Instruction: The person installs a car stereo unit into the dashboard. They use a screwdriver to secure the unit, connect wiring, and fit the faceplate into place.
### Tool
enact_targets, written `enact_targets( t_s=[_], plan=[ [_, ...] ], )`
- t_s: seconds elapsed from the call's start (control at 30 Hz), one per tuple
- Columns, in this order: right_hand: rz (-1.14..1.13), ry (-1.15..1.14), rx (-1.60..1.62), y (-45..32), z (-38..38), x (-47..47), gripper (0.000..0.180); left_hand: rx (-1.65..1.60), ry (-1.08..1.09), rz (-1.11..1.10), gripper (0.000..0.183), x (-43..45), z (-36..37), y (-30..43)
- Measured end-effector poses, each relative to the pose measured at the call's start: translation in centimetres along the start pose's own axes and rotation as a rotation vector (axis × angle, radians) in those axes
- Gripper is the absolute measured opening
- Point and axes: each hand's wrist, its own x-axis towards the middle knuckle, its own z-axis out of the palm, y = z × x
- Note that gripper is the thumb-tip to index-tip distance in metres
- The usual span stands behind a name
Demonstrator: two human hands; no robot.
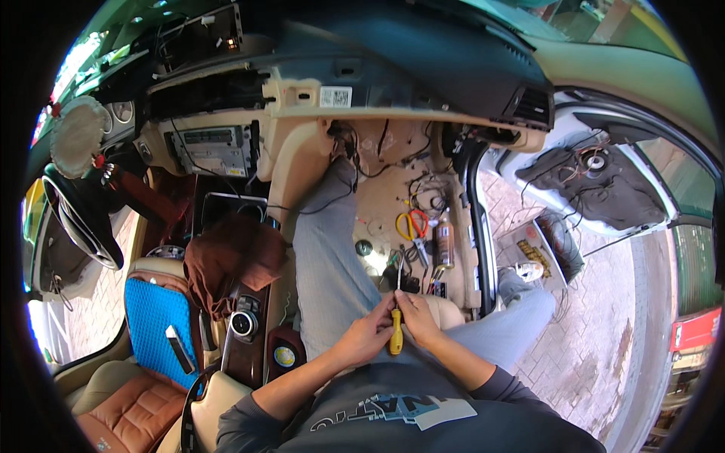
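My left hand (371, 332) and my right hand (416, 318) meet in front of my lap around a screwdriver with a yellow handle (396, 338). Its shaft points away from me, toward the car floor. Fingers of both hands pinch it where shaft and handle meet; the handle hangs below them. Beyond the hands, on the beige floor, lie scissors with orange and yellow handles (412, 225), a bottle with amber contents (445, 243), a coil of black wire (429, 195) and a small round black object (363, 247).
The stripped dashboard (362, 73) spans the front, with loose cables below. An opened door without its trim (595, 170) stands at right, a box (535, 249) on the paving beside it. At left are the centre console's round knob (243, 323), a brown cloth (235, 260) and a seat with a blue pad (158, 323).
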Motion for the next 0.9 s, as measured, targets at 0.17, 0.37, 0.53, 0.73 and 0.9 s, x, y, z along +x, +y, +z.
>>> enact_targets(
  t_s=[0.17, 0.37, 0.53, 0.73, 0.9],
  plan=[
    [0.311, 0.276, 0.289, 2.3, -4.6, 8.2, 0.024, -0.215, -0.022, -0.099, 0.051, -2.1, -4.7, -0.7],
    [0.353, 0.331, -0.027, 6.6, -8.4, 17.3, 0.034, -0.125, 0.309, -0.037, 0.043, -6.9, -10.4, -2.9],
    [0.028, 0.423, -0.487, 3.3, -8.1, 15.7, 0.036, -0.114, 0.516, -0.091, 0.040, -9.3, -13.1, -4.4],
    [-0.316, 0.169, -0.802, -8.0, -4.8, 15.0, 0.032, -0.082, 0.533, -0.003, 0.039, -9.6, -13.4, -4.8],
    [-0.591, -0.099, -0.902, -15.7, 2.3, 14.1, 0.032, -0.141, 0.587, 0.030, 0.037, -9.8, -13.3, -4.2]
  ],
)
